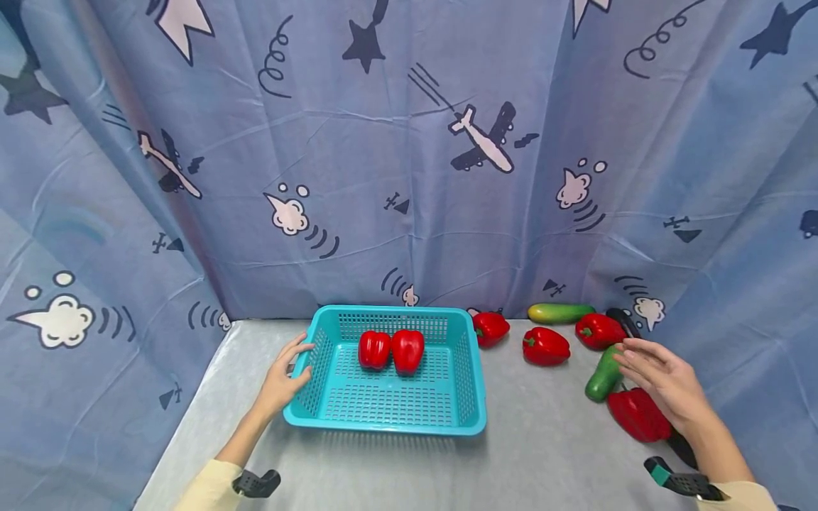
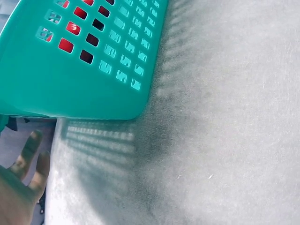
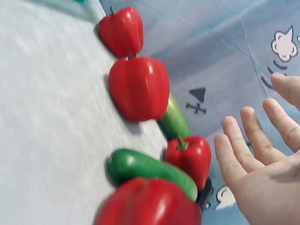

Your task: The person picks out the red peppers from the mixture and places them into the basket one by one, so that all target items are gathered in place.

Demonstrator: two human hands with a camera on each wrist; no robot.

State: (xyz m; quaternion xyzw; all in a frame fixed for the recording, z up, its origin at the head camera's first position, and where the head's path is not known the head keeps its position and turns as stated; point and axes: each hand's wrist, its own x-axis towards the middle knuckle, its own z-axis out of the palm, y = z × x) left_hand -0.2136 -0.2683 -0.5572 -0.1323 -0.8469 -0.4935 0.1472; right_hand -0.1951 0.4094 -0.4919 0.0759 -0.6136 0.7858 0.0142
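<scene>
A turquoise plastic basket (image 1: 390, 428) holds two red bell peppers, the left one (image 1: 374, 350) and the right one (image 1: 407, 351) side by side. At its left rim is my left hand (image 1: 285, 376), fingers and thumb spread, the fingertips overlapping the rim in the head view. In the left wrist view the fingers (image 2: 29, 152) stretch out past the basket's corner. My right hand (image 1: 667, 380) hovers with extended fingers over a group of vegetables, holding nothing. Nearest to it are a green cucumber-like vegetable (image 1: 603, 374) and a red bell pepper (image 1: 639, 415).
More red bell peppers lie right of the basket: one by its wall (image 1: 491, 329), one in the middle (image 1: 546, 346), one farther right (image 1: 599, 331). A yellow-green cucumber-like vegetable (image 1: 559, 313) lies by the curtain (image 1: 383, 177). Dark long vegetables (image 1: 623, 322) are partly hidden.
</scene>
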